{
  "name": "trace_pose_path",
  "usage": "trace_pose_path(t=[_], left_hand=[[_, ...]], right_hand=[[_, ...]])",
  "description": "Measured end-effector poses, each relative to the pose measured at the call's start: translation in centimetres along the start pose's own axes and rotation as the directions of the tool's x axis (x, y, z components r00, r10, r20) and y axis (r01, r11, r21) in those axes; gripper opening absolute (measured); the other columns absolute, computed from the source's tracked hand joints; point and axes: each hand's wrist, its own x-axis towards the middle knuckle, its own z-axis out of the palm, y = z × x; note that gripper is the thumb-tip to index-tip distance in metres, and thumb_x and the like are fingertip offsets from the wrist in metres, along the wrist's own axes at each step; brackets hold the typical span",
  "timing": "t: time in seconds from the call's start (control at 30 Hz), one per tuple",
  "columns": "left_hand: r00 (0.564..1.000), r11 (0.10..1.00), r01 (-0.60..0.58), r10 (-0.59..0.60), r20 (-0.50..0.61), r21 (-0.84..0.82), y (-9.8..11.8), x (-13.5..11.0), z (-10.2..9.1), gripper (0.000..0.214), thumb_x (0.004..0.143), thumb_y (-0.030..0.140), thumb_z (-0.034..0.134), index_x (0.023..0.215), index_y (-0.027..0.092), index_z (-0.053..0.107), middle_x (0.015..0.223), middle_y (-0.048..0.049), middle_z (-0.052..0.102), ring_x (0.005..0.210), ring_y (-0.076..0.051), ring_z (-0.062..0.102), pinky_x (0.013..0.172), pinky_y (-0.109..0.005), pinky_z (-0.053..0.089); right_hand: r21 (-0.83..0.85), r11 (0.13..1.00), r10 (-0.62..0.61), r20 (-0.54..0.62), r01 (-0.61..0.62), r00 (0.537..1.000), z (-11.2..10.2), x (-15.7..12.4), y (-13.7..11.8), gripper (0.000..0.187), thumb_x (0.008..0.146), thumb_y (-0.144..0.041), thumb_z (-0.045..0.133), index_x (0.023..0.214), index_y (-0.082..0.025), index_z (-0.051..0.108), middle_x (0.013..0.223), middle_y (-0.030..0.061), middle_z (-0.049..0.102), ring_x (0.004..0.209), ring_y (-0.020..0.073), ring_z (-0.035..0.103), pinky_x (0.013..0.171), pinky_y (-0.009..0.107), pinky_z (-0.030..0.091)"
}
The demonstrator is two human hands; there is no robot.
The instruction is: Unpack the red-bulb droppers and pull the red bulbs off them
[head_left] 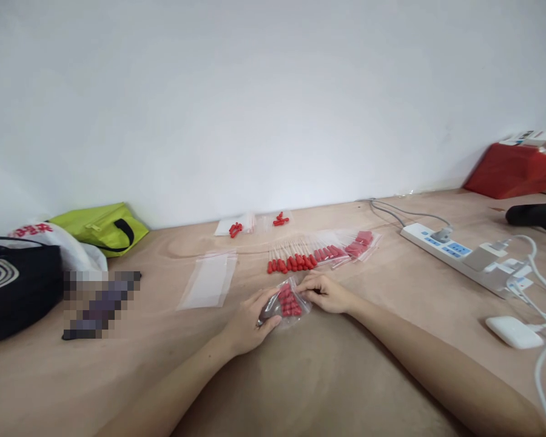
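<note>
A small clear zip bag with several red pieces inside lies on the table in front of me. My left hand grips its left side, thumb below and fingers above. At the bag's upper right edge, the fingers of my right hand are pinched together on the plastic. Just beyond is a row of thin pale sticks with red heads. To their right, filled clear bags of red pieces overlap in a fan. A stack of flat clear bags rests left of my hands.
Two bags with red pieces, one left and one right, lie by the wall. A power strip with chargers and cables, and a white case, are on the right. Left are a green pouch, a black bag and a pixelated object.
</note>
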Motion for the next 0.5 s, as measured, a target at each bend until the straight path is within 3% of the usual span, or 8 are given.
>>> trace_pose_path(t=[0.13, 0.27, 0.4, 0.5], left_hand=[[0.999, 0.999, -0.04, 0.039, -0.025, -0.029, -0.2, 0.7, 0.0, 0.043, 0.079, 0.024, 0.05, 0.121, 0.023, 0.041, 0.118, -0.005, 0.054, 0.106, -0.018, 0.051, 0.091, -0.035, 0.042], [0.996, 0.997, -0.08, 0.079, -0.053, -0.021, -0.3, 1.1, 0.2, 0.037, 0.079, 0.022, 0.049, 0.116, 0.02, 0.044, 0.114, -0.005, 0.056, 0.104, -0.016, 0.052, 0.09, -0.033, 0.043], [0.992, 0.997, -0.076, 0.075, -0.102, -0.002, -0.3, 1.3, 0.4, 0.034, 0.078, 0.022, 0.05, 0.112, 0.019, 0.047, 0.109, -0.0055, 0.057, 0.1, -0.017, 0.054, 0.087, -0.032, 0.045], [0.989, 0.998, -0.066, 0.065, -0.13, 0.001, -0.3, 1.4, 0.5, 0.031, 0.079, 0.022, 0.05, 0.11, 0.019, 0.048, 0.106, -0.0056, 0.058, 0.097, -0.017, 0.055, 0.085, -0.032, 0.046]], right_hand=[[0.194, 0.972, 0.127, 0.049, -0.134, 0.991, 0.3, 0.1, 0.3, 0.026, 0.079, -0.029, 0.051, 0.098, -0.018, 0.065, 0.061, -0.0016, 0.056, 0.058, 0.0086, 0.045, 0.056, 0.021, 0.038], [0.414, 0.876, 0.199, 0.16, -0.248, 0.967, 0.5, 0.0, 0.7, 0.045, 0.067, -0.034, 0.065, 0.108, -0.015, 0.059, 0.055, -0.0065, 0.051, 0.049, 0.0053, 0.041, 0.052, 0.019, 0.036], [0.373, 0.876, 0.289, 0.105, -0.307, 0.952, 0.5, 0.1, 0.1, 0.046, 0.053, -0.032, 0.075, 0.092, -0.014, 0.061, 0.066, -0.0046, 0.056, 0.054, 0.006, 0.045, 0.053, 0.019, 0.036], [0.327, 0.886, 0.343, 0.011, -0.327, 0.939, 0.5, 0.1, -0.7, 0.042, 0.05, -0.024, 0.075, 0.087, -0.014, 0.057, 0.077, -0.0023, 0.057, 0.059, 0.0066, 0.047, 0.053, 0.019, 0.036]])
